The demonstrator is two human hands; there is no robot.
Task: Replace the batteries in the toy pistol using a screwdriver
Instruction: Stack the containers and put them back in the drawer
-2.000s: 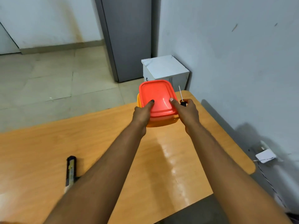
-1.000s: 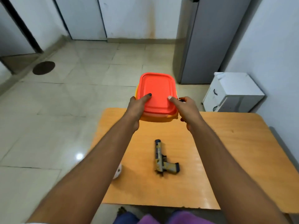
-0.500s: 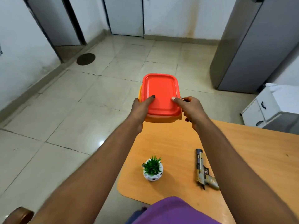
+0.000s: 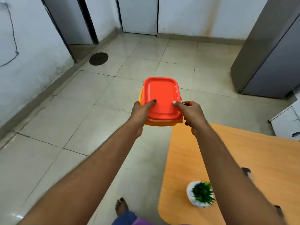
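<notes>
A: Where's the box rn?

B: Orange container (image 4: 159, 123) w/ red lid (image 4: 161, 96) is up in the air, held out in front over the tiled floor (image 4: 81, 127), just past the far corner of the counter (image 4: 243, 151). Lid is seated on top, box roughly level.

A: Hands?

B: Left hand (image 4: 141, 112) has its grip clamped on the left side of the box, thumb lying on the lid, other fingers under/behind, can't see them. Right hand (image 4: 193, 116) holds the right side, thumb on the lid too, fingers curled. Something thin & metallic pokes up btwn its fingers and the box edge, prob the screwdriver (image 4: 182, 101), but only a sliver shows, so can't say for sure.

A: And the pistol?

B: Toy pistol (image 4: 246, 171) is on the counter, mostly hidden behind the right forearm. Only a dark blurred bit shows beside the arm, well apart from the box.

A: Anything else on there?

B: Small green plant in a white pot (image 4: 200, 194), near the counter's left edge, blurred. Off the counter: grey cabinet (image 4: 267, 62) far right, white drawer unit (image 4: 287, 122) beside it, round drain cover (image 4: 98, 58) in the floor far left. Bare foot (image 4: 121, 207) at the bottom, on the tiles.
</notes>
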